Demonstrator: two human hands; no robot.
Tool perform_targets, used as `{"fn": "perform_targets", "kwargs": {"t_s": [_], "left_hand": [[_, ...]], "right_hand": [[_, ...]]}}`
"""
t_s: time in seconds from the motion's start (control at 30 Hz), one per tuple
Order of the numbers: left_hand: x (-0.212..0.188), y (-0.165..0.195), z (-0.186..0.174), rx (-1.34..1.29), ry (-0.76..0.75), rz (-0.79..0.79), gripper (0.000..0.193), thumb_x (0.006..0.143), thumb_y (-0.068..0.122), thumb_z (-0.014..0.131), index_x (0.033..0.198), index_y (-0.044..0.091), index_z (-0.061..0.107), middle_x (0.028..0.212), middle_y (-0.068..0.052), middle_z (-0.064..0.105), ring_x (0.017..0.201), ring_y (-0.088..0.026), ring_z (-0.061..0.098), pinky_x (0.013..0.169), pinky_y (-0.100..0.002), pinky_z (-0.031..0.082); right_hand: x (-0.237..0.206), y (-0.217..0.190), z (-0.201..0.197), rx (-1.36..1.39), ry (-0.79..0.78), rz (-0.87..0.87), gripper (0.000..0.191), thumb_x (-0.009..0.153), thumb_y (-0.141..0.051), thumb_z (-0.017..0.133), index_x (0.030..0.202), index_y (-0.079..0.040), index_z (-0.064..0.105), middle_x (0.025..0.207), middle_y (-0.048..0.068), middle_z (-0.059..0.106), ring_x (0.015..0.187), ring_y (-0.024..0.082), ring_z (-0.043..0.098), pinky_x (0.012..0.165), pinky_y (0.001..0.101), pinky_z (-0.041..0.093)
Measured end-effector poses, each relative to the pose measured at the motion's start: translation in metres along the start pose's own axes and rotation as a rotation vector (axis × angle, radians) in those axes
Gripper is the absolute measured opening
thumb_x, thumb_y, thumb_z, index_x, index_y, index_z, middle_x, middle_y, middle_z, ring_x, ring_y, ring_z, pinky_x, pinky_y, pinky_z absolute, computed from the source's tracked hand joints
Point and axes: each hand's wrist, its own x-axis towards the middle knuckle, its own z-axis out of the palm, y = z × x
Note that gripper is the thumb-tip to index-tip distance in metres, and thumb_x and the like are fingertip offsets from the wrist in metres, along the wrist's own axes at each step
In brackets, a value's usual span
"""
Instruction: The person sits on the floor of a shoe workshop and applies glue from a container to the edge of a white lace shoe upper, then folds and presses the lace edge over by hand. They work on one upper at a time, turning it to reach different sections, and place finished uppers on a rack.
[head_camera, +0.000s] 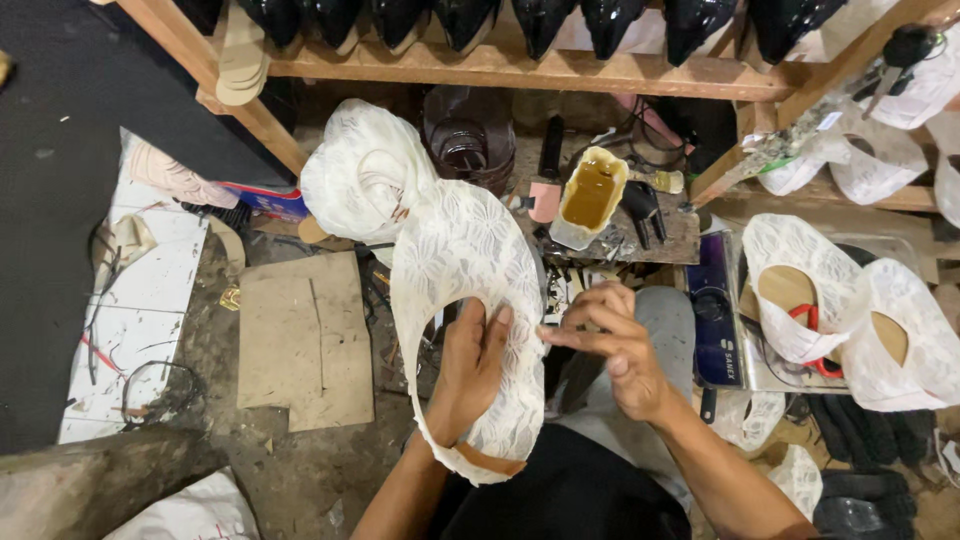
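Right of the glue tub (590, 196), a dark blue flat package (714, 325) lies; far left, a red-and-blue box (268, 200) peeks out.

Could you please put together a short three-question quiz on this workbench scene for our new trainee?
1. True or false: the left hand is inside the opening of the white lace shoe upper.
2. What does the right hand touch? A) the glue pot B) the upper's edge C) the cardboard
3. What colour is the liquid in the open pot?

Key: 1 true. 2 B. 3 yellowish-amber.
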Motion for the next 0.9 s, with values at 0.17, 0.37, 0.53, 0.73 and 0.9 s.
{"fn": "perform_targets", "kwargs": {"t_s": [0.17, 0.37, 0.53, 0.73, 0.9], "left_hand": [[-0.002, -0.001, 0.001, 0.112, 0.074, 0.222, 0.031, 0.105, 0.014, 0.06, 0.083, 0.001, 0.043, 0.064, -0.014, 0.041, 0.056, -0.024, 0.038, 0.054, -0.04, 0.032], [0.003, 0.001, 0.004, 0.083, 0.098, 0.19, 0.03, 0.105, 0.014, 0.059, 0.082, 0.001, 0.045, 0.062, -0.014, 0.041, 0.056, -0.022, 0.039, 0.053, -0.039, 0.033], [0.008, 0.0, -0.005, 0.156, 0.163, 0.171, 0.032, 0.106, 0.015, 0.058, 0.08, 0.001, 0.044, 0.06, -0.013, 0.04, 0.053, -0.018, 0.037, 0.05, -0.038, 0.033], [0.01, -0.006, 0.002, 0.099, 0.163, 0.162, 0.033, 0.105, 0.013, 0.059, 0.08, 0.0, 0.043, 0.059, -0.011, 0.036, 0.056, -0.015, 0.033, 0.049, -0.037, 0.029], [0.014, -0.017, -0.002, 0.003, 0.253, 0.297, 0.019, 0.11, 0.012, 0.053, 0.097, -0.001, 0.051, 0.082, -0.01, 0.05, 0.077, -0.013, 0.046, 0.062, -0.035, 0.043]], "right_hand": [[-0.006, 0.002, -0.007, -0.071, 0.02, -0.003, 0.084, 0.109, -0.061, 0.01, 0.124, -0.008, 0.073, 0.099, 0.008, 0.067, 0.108, 0.026, 0.055, 0.113, 0.0483, 0.028], [-0.009, 0.0, 0.002, -0.149, -0.013, -0.046, 0.084, 0.11, -0.064, 0.013, 0.13, -0.006, 0.071, 0.105, 0.011, 0.066, 0.111, 0.028, 0.054, 0.112, 0.0513, 0.025], [-0.022, -0.006, 0.013, -0.257, 0.054, -0.127, 0.078, 0.106, -0.064, 0.014, 0.12, -0.021, 0.077, 0.099, 0.0, 0.067, 0.108, 0.024, 0.057, 0.113, 0.0541, 0.024], [-0.021, 0.001, 0.01, -0.406, -0.006, -0.147, 0.084, 0.109, -0.066, 0.015, 0.13, -0.011, 0.074, 0.104, 0.006, 0.066, 0.108, 0.026, 0.057, 0.11, 0.054, 0.024], [-0.026, -0.004, 0.02, -0.391, 0.04, -0.27, 0.075, 0.107, -0.065, 0.017, 0.127, -0.021, 0.074, 0.104, 0.001, 0.067, 0.107, 0.024, 0.058, 0.11, 0.0552, 0.025]]}}
